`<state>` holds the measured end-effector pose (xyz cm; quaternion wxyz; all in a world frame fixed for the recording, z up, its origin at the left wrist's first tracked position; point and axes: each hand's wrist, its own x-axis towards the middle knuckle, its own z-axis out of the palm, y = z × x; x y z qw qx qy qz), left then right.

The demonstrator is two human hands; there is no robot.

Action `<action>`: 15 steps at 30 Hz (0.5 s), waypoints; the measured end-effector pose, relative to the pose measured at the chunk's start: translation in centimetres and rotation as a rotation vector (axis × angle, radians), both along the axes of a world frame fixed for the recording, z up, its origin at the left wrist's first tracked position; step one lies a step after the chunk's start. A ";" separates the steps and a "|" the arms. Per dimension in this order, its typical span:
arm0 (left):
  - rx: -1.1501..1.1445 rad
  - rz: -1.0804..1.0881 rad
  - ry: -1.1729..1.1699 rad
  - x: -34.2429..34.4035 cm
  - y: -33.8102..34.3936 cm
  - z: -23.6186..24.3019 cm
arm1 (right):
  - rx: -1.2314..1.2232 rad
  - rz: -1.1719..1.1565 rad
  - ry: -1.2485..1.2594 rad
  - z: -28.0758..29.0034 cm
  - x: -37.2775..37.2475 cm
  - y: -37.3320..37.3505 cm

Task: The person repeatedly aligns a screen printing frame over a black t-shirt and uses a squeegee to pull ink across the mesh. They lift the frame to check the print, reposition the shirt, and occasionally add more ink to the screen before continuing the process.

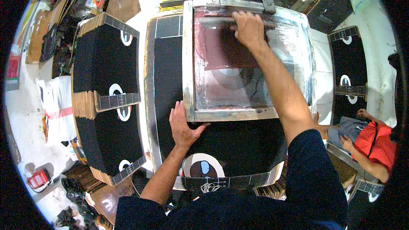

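A screen-printing frame (188, 64) with a metal-coloured border lies over a black printed sheet (168, 72). At the frame's far end, my right hand (248, 27) is closed around a squeegee (212, 22). Dark reddish-brown ink (215, 49) covers the mesh just on the near side of the squeegee. My left hand (182, 124) rests on the black sheet by the frame's near left corner, fingers stretched out, its thumb close to the frame's near edge. A printed cartoon eye (203, 168) shows on the sheet near my body. Part of the squeegee is hidden by my right hand.
Clamps (213, 0) hold the frame at its far edge. A thick stack of black printed cardboard (115, 59) stands to the left, and more printed sheets (347, 72) lie to the right. Another person in red (377, 142) sits at the lower right. A red object (39, 179) is at lower left.
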<state>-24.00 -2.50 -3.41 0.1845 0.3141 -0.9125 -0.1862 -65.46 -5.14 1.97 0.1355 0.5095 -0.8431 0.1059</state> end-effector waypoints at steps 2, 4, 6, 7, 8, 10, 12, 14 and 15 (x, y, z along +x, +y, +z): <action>-0.008 -0.002 0.020 0.0 -0.1 0.0 | 0.027 0.032 0.029 0.1 2.8 3.1; 0.009 0.001 0.006 -0.1 -0.2 0.1 | 0.145 0.005 -0.074 0.5 4.5 5.2; 0.020 0.006 0.002 -0.2 -0.1 0.4 | 0.089 0.049 -0.044 0.9 3.9 5.0; 0.021 0.007 0.006 -0.3 -0.1 0.6 | 0.087 0.056 -0.058 0.9 3.1 4.4; 0.017 0.004 0.009 -0.4 -0.1 0.7 | 0.078 0.082 -0.102 1.2 1.3 3.3; 0.014 0.001 -0.013 -0.4 -0.1 0.8 | 0.065 0.017 -0.099 0.8 -1.4 0.5; 0.009 0.000 -0.020 -0.4 -0.1 0.8 | -0.039 -0.066 -0.040 0.0 -3.6 -2.0; 0.026 0.006 -0.019 -0.4 -0.1 0.6 | 0.010 -0.029 -0.001 -0.7 -4.5 -2.8; 0.005 -0.006 -0.015 -0.3 -0.1 0.5 | 0.032 -0.020 0.029 -0.8 -4.3 -2.6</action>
